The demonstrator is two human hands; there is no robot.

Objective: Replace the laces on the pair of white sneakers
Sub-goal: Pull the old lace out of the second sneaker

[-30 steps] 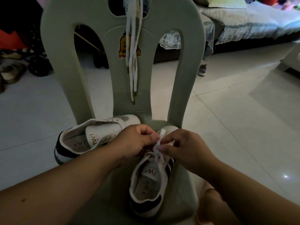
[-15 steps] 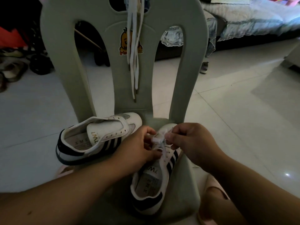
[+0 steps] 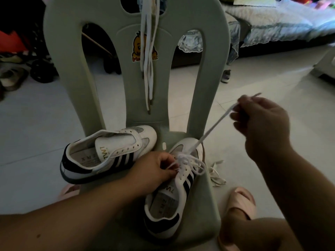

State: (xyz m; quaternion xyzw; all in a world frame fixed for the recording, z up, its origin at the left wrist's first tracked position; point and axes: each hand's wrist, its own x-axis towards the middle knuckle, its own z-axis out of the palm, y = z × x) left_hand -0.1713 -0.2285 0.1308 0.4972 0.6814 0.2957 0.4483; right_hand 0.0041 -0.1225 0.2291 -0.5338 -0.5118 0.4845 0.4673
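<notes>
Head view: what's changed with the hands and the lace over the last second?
The right hand, pinching the flat white lace, pulled up and right, away from the near white black-striped sneaker, drawing it taut. The left hand stays at that sneaker's eyelets, gripping the lacing. The unlaced second white sneaker, pale green plastic chair and spare laces hanging on its back are unchanged.

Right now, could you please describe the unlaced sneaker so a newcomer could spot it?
Find the pale green chair; two white sneakers sit on its seat. The unlaced sneaker lies on the left, near the backrest. Unlike the laced sneaker beside it, its eyelets are empty.
</notes>
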